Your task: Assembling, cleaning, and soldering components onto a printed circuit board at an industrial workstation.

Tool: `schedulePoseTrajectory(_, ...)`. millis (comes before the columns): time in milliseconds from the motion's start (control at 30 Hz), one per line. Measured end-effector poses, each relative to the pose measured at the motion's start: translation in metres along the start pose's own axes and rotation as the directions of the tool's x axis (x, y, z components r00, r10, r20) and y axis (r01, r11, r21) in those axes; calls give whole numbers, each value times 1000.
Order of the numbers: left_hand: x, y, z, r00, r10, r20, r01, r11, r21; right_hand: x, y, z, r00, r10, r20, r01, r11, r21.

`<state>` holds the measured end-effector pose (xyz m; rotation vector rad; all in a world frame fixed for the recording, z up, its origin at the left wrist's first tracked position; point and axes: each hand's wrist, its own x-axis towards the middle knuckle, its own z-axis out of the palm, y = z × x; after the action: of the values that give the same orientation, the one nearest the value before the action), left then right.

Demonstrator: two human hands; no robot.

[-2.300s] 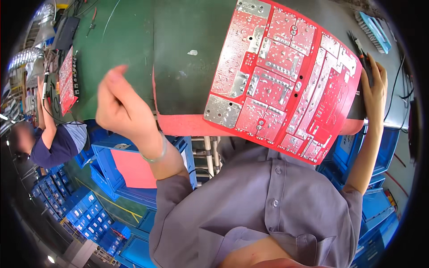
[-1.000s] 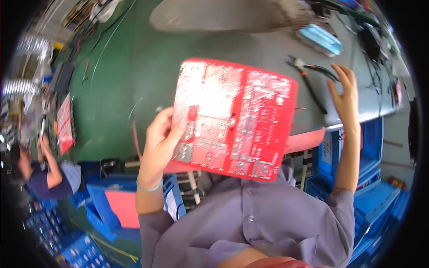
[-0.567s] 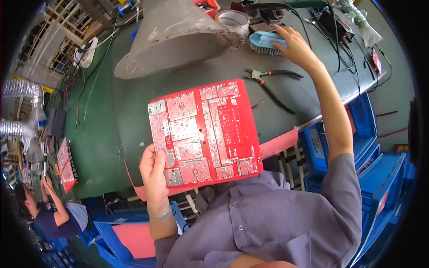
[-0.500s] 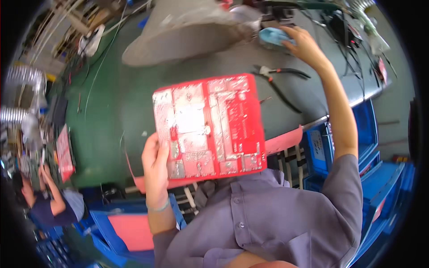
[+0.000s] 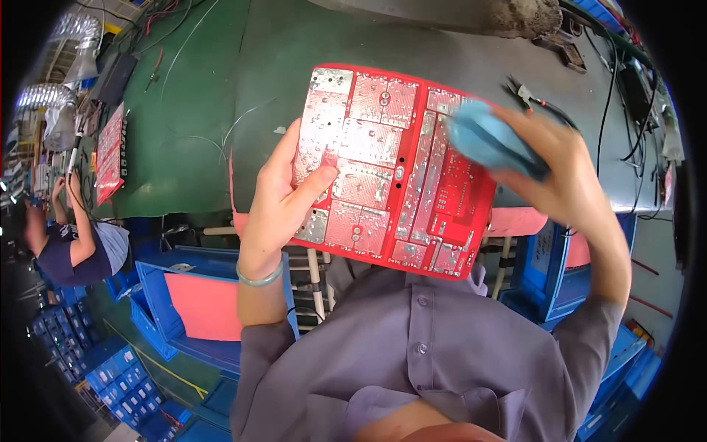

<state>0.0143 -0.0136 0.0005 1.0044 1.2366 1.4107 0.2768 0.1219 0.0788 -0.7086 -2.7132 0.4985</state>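
Note:
A red circuit board is held up in front of me, its silvery soldered side facing up. My left hand grips its left edge, thumb on the face and the other fingers hidden behind. My right hand, blurred by motion, holds a light-blue oval pad with a dark stripe over the board's upper right part. Whether the pad touches the board I cannot tell. Beyond the right hand lie pliers with dark handles, partly hidden.
The green worktop carries a large grey hood at the far edge and black cables at right. Another red board lies at left, near a co-worker. Blue bins stand below the front edge.
My right hand has brought the blue pad from the far right of the worktop to the board. The board is now tilted clockwise. The head view has shifted.

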Motion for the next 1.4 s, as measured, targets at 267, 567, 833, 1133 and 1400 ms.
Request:
schedulePoseTrajectory(267, 2, -12, -3, 1000, 9, -26, -10, 999, -37, 119, -20, 60, 986, -168, 23, 167, 986, 30)
schedulePoseTrajectory(567, 1, -10, -2, 999, 31, -33, -31, 999, -21, 58, 3, 22, 978, 199, 68, -206, 969, 139)
schedulePoseTrajectory(833, 2, -2, 1, 999, 4, -46, -4, 1000, 9, 20, -24, 29, 992, 58, 114, -63, 997, 41)
schedulePoseTrajectory(1133, 3, -14, 1, 996, 79, -44, -74, 992, 103, -42, -70, 37, 948, -203, 246, 160, 970, 184)
schedulePoseTrajectory(1400, -2, -13, 5, 996, 54, -65, -42, 985, 169, -87, -73, 22, 881, -189, 433, 196, 980, 28)
